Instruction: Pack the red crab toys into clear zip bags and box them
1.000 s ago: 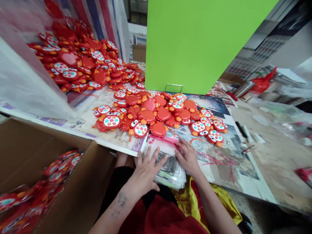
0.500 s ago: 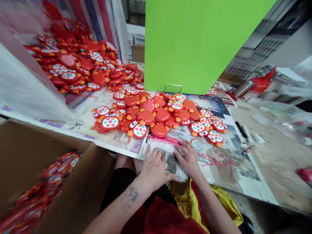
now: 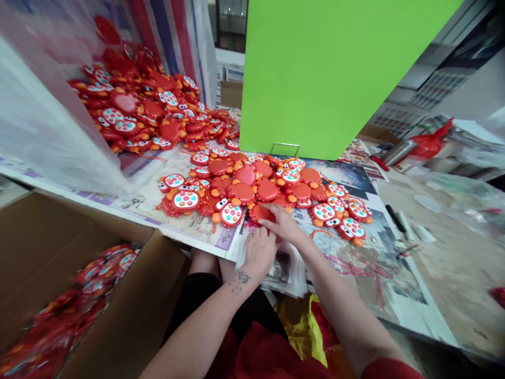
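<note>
Toward the table's front edge lies a stack of clear plastic bags (image 3: 296, 271). My left hand (image 3: 260, 251) is over the bags' upper end, its fingers curled together at the bag's mouth; the fingertips are partly hidden. Just beyond, my right hand (image 3: 286, 225) has thumb and fingers around a red crab-shaped toy (image 3: 260, 212), lying back side up at the front of the pile. Around it are several more such toys (image 3: 186, 199), some showing white bellies with coloured buttons, eyes and orange claws, others plain red backs.
A bright green panel (image 3: 315, 79) stands behind the pile. At the left, a striped sack (image 3: 82, 137) spills more toys. An open cardboard box (image 3: 158, 263) at the lower left holds bagged toys. Pink ties (image 3: 359, 266) and a black marker (image 3: 395, 218) lie to the right.
My right hand has moved forward from the bags onto the red toy. My left hand has shifted up toward the bags' upper end, its fingers now curled. The camera view has shifted slightly.
</note>
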A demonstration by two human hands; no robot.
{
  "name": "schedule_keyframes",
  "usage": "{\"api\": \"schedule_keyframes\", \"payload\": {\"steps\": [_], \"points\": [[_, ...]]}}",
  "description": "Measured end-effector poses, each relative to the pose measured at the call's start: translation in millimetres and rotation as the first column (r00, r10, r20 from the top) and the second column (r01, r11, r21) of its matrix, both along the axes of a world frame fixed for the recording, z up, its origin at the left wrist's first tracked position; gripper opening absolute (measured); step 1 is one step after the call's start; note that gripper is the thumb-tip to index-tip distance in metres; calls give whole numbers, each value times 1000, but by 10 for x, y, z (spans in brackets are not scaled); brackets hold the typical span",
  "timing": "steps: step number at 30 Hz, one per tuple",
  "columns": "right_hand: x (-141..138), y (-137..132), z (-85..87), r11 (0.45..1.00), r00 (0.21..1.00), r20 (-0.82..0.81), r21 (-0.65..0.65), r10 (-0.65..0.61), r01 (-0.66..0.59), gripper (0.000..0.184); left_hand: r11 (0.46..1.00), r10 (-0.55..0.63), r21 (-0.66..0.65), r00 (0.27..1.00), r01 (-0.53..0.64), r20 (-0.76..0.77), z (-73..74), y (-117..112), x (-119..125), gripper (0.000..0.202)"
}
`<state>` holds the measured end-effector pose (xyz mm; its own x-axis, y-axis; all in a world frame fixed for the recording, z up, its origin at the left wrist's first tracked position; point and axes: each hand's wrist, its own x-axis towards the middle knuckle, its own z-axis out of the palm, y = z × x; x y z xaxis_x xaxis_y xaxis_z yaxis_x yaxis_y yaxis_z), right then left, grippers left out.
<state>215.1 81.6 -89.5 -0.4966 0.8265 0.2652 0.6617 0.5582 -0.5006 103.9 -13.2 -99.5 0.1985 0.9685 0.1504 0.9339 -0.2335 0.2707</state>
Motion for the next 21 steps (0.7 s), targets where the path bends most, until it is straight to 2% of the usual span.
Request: {"api": "schedule_keyframes", "payload": {"steps": [3, 6, 9, 12, 16, 18, 19, 21], "points": [[-32, 133, -4, 999, 996, 83, -36, 32, -29, 62, 998, -25, 52, 1000, 25, 0, -37, 18, -52, 27], [-42, 147, 26, 1000, 976, 217, -12, 19, -17, 71, 994, -53, 95, 999, 54, -10, -63, 22, -92, 19], [-54, 99, 72, 1000, 954, 298, 20, 6, -13, 73, 988, -88, 123, 996, 89, -13, -97, 27, -116, 16], [-42, 52, 116, 999, 953, 302, 37, -8, -4, 69, 983, -134, 127, 991, 133, 3, -106, 27, -142, 15], [54, 35, 139, 993, 987, 111, -7, -114, 116, 47, 982, -171, 90, 983, 165, 64, -71, 25, -179, 15], [148, 22, 120, 972, 973, -81, -119, -215, 205, 38, 985, -165, 76, 973, 154, 159, -52, 29, -198, 20], [209, 3, 102, 952, 942, -203, -205, -268, 226, 36, 987, -157, 71, 963, 145, 217, -43, 32, -208, 29], [355, -72, 53, 906, 817, -457, -384, -353, 177, 34, 990, -138, 48, 937, 129, 322, -31, 39, -227, 50]]}}
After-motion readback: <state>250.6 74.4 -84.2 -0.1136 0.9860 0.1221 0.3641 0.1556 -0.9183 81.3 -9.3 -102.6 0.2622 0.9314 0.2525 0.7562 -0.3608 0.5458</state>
